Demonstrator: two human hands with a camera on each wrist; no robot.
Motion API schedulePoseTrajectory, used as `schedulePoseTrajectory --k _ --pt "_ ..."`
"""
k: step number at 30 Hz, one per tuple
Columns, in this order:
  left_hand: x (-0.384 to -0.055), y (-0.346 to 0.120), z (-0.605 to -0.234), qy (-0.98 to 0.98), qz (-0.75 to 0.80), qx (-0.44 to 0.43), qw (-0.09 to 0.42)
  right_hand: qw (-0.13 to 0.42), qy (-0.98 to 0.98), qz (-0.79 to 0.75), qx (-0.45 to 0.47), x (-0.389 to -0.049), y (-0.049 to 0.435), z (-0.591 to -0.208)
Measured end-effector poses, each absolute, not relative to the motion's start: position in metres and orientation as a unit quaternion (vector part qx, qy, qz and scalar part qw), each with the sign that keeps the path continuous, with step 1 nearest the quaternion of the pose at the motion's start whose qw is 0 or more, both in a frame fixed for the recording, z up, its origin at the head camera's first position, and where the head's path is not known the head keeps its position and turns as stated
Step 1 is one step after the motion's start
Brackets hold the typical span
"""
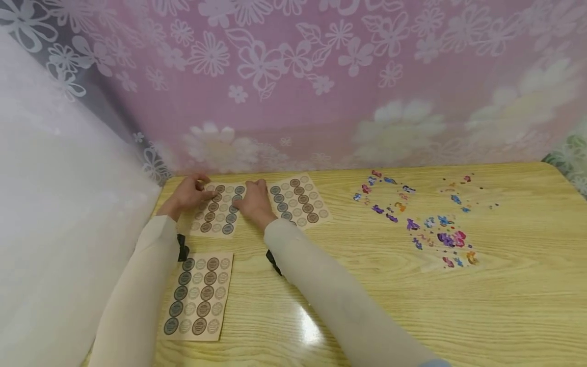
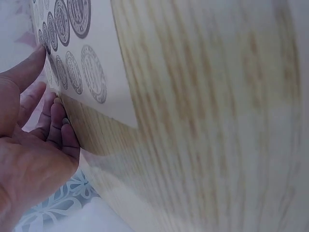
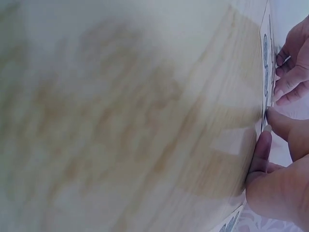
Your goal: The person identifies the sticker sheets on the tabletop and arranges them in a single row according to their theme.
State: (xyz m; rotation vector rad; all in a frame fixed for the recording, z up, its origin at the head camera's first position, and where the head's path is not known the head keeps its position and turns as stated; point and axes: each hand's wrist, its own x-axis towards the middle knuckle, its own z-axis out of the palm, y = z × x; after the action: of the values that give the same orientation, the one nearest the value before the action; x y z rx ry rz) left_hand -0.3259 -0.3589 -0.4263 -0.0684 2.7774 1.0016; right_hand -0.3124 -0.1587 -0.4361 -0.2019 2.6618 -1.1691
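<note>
A cream sheet of round stickers (image 1: 215, 216), with dark and pale printed circles, lies at the table's back left between both hands. My left hand (image 1: 189, 194) is at its upper left; the thumb (image 2: 30, 67) touches the sheet and the fingers rest loosely by its edge. At the right edge, my right hand (image 1: 254, 204) pinches the sheet between thumb and forefinger. Close beyond the right hand, a second sticker sheet (image 1: 300, 201) lies tilted, its lower left part hidden by the sleeve. Nearer the front lies a third sheet (image 1: 197, 298) beside the left forearm.
Small colourful cartoon stickers (image 1: 451, 238) are scattered over the right half of the wooden table (image 1: 367, 295). A pink flowered curtain (image 1: 293, 102) hangs along the back edge, and white cloth (image 1: 59, 204) borders the left side.
</note>
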Motion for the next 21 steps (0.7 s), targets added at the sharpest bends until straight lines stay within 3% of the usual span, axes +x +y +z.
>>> schedulePoseTrajectory --k 21 --pt "-0.3240 -0.3574 -0.4298 0.929 0.361 -0.027 0.073 0.142 0.905 -0.395 -0.066 -0.3166 -0.1540 -0.4297"
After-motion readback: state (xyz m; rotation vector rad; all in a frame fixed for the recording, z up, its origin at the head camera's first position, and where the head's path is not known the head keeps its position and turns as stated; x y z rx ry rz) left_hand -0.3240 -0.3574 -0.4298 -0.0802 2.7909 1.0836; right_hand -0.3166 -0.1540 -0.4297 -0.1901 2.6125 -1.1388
